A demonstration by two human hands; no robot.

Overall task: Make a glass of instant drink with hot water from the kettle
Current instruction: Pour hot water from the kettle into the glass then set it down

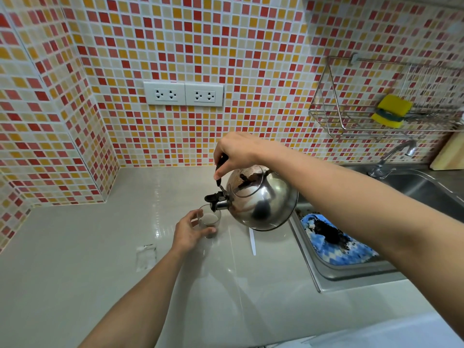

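Note:
A shiny steel kettle hangs tilted to the left above the grey counter, its black spout directly over a small clear glass. My right hand grips the kettle's black handle from above. My left hand wraps around the left side of the glass, which stands on the counter and holds pale brownish liquid. An empty clear sachet lies flat on the counter to the left of my left forearm.
A white strip lies on the counter under the kettle. To the right is a steel sink holding a blue-and-white cloth, with a tap behind. A wire rack with a yellow sponge hangs on the tiled wall.

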